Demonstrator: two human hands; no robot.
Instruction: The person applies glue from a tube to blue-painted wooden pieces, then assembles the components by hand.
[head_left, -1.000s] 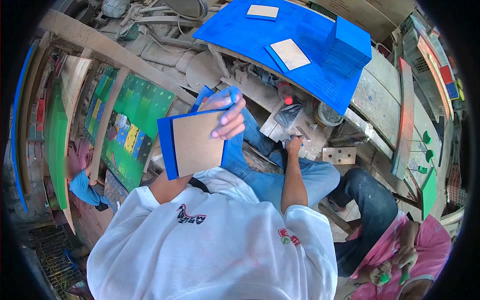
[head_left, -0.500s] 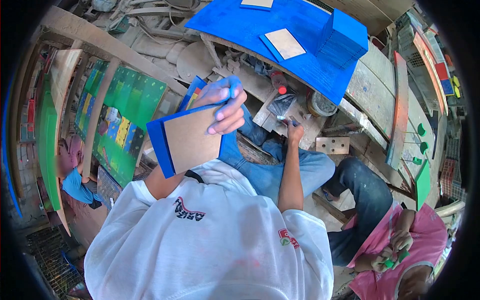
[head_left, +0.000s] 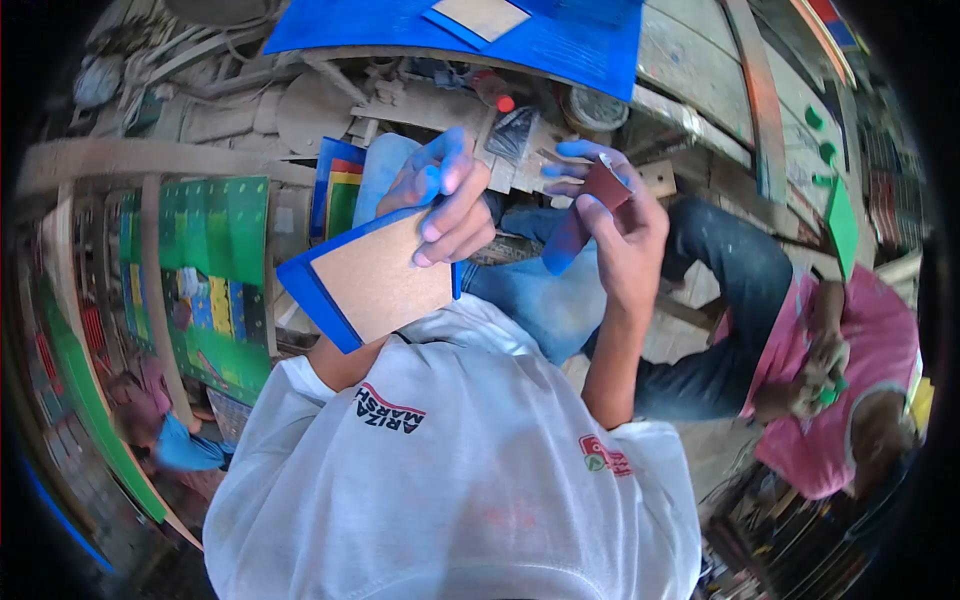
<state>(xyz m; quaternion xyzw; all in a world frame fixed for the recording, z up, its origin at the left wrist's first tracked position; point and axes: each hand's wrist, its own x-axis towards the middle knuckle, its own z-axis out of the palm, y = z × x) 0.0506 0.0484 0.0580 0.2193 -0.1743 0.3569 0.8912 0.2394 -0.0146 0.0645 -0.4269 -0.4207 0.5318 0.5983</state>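
In the left hand (head_left: 445, 200), a tan panel (head_left: 385, 275) is held together with a blue panel (head_left: 308, 290), which is seen behind it and past its edge. The grip is closed at the upper right corner, with the fingers curled over the tan face; the thumb's place cannot be told. Both panels are tilted and are kept in front of the body, above the white shirt (head_left: 450, 480). Whether they are joined cannot be told.

In the right hand (head_left: 628, 230), a reddish strip (head_left: 607, 187) is pinched under the thumb, and the other fingers are half open and spread behind it. The strip is bent, and its lower part is coloured blue. It is held near the panels but apart from them. Blue stain is seen on the fingers of both hands.

Beyond the left hand, a striped board (head_left: 341, 190) is seen beside the jeans. Farther up, a bottle (head_left: 489, 88) with a red cap, a dark plastic bag (head_left: 512, 134) and a bucket (head_left: 597, 108) are placed near the blue tabletop (head_left: 370, 28). On this tabletop, another tan-faced piece (head_left: 484, 15) is laid. At the right, a small green piece (head_left: 832, 392) is held by a person in pink (head_left: 880, 335).
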